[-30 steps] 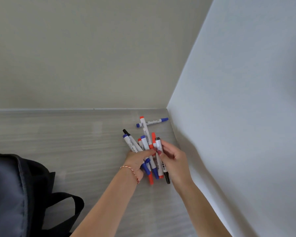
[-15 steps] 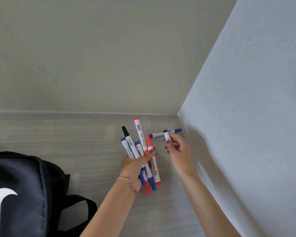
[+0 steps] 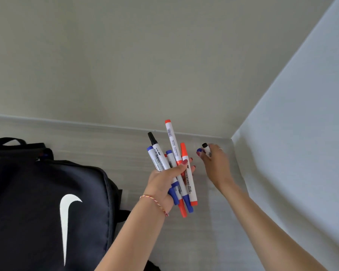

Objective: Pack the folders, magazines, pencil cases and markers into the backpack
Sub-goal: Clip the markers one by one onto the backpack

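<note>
Fingers (image 3: 185,162) of the left hand (image 3: 164,182) curl round a fanned bundle of white whiteboard markers with blue, red and black caps (image 3: 174,165); the right hand (image 3: 215,163) pinches two more markers (image 3: 205,149) near the pale wood-grain surface (image 3: 106,145). Marker gathering looks nearly finished; next, carry everything left to the black fabric backpack (image 3: 37,202), whose opening isn't visible.

The right hand (image 3: 215,163) hides all but the tips of its two markers (image 3: 205,148). The backpack (image 3: 47,202), left of the left hand's (image 3: 164,182) grip, runs off the frame's left and bottom edges.
</note>
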